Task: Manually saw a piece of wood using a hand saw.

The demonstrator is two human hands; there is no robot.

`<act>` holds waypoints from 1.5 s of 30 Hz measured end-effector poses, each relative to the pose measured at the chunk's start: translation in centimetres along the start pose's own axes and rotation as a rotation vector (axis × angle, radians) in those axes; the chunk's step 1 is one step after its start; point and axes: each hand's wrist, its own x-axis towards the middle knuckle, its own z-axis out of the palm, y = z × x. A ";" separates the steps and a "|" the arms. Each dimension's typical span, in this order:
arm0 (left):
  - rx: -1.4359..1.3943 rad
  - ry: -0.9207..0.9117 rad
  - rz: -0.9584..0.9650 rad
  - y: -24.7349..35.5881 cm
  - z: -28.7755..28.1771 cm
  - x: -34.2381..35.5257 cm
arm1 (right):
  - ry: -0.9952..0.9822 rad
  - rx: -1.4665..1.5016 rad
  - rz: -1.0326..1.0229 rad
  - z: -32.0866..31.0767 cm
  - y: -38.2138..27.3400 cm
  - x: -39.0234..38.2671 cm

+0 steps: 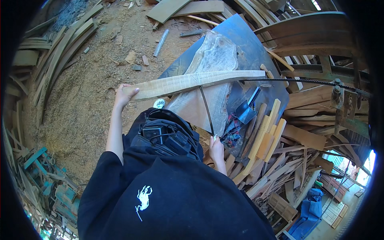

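Observation:
My left hand (pixel 126 93) grips the left end of a long, slightly curved pale board (pixel 166 86), which reaches across a light irregular wooden slab (pixel 212 54) on a metal table (pixel 268 80). At the board's right part, a dark toothed band blade (pixel 288 81) runs out to the right. My right hand (pixel 216 147) is closed on the near end of a thin dark bar (pixel 205 110), whose far end meets the board's underside or edge; which, I cannot tell. Right of that hand lie a blue blade-like metal piece (pixel 244 112) and yellow wood strips (pixel 270 132).
Rusty machinery (pixel 308 34) stands at the right, above piled offcuts (pixel 304 136). Curved planks (pixel 64 52) lie at the upper left, scattered wood bits (pixel 132 58) on the sawdust floor (pixel 76 112), and teal metalwork (pixel 64 196) at the lower left. Blue sheeting (pixel 308 212) is at the lower right.

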 end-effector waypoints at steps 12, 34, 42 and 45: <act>0.028 0.016 0.015 0.2 -0.1 0.0 | 0.043 -0.046 -0.015 -0.2 -0.7 -1.7; -0.005 -0.007 0.009 0.1 -0.2 -0.1 | 0.059 -0.004 -0.062 -1.1 -2.2 -0.5; -0.011 -0.008 0.014 0.2 -0.2 -0.1 | 0.029 -0.018 -0.039 -1.1 -2.0 -0.4; -0.009 -0.009 0.018 0.3 -0.2 -0.2 | -0.002 -0.008 -0.016 -1.2 -2.4 -0.5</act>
